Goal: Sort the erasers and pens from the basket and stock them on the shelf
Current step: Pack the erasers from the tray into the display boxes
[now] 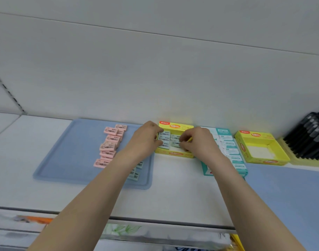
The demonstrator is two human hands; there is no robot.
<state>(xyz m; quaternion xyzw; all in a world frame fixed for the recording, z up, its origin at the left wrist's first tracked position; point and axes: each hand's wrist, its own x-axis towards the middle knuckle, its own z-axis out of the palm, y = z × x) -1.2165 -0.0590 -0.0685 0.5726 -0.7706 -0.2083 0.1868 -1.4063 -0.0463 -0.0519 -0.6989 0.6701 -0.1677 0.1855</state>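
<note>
Both hands reach into the open yellow cardboard eraser box at the back of the white shelf, against the rear wall. Left hand has fingers curled on the pale mint rectangular erasers stacked in the box's left half. Right hand pinches one mint eraser between thumb and fingertips, in the box's middle. Left of the left hand, a flat blue plastic tray carries a row of pink rectangular erasers; more mint erasers lie on it, partly hidden under the left forearm. Right of the right hand, touching the box: a teal-and-white carton, then an empty yellow box, then black pens in a rack. Bare shelf in front of the hands out to the front edge.
</note>
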